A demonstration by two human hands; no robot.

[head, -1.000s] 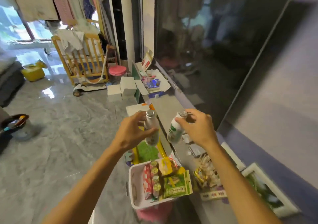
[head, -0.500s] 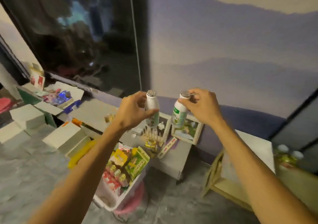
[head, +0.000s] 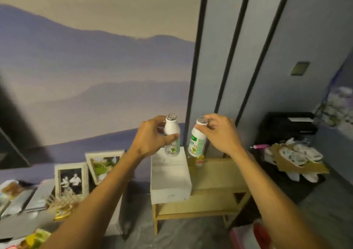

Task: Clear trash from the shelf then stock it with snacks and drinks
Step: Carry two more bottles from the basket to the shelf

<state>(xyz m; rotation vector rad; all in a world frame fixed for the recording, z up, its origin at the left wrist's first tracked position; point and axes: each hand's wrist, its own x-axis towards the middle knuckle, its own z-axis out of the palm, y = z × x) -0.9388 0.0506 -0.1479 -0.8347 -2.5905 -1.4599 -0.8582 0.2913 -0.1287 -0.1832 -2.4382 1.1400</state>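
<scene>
At the far left, the low ledge (head: 23,201) carries snack packets and two framed photos (head: 71,180), which lean against the mural wall; leave those alone, they are not part of this step. Moving right, your left hand (head: 150,138) is wrapped around the body of a white drink bottle (head: 172,134), with the thumb across the front over the label, and holds it upright in the air above the white box (head: 170,174) that sits on the left end of the wooden shelf (head: 215,174). Next to it, your right hand (head: 219,132) pinches a second white bottle (head: 197,139) by its neck and foil cap, fingertips closed on the top, so it hangs slightly tilted over the shelf top. Behind it a yellow-labelled item (head: 199,160) already stands at the back of the shelf, though you cannot read what it is.

The step looks like setting both drinks down. The bare wood to the right of the yellow-labelled item seems the best landing spot. Lower the right bottle first, since a cap pinch gives little control over swing: let its base touch flat before you let go. Then bring the left bottle just beside it, label facing out, keeping clear of the box edge. Farther right, the dark stand (head: 286,126) and cardboard (head: 298,162) stay well apart.
</scene>
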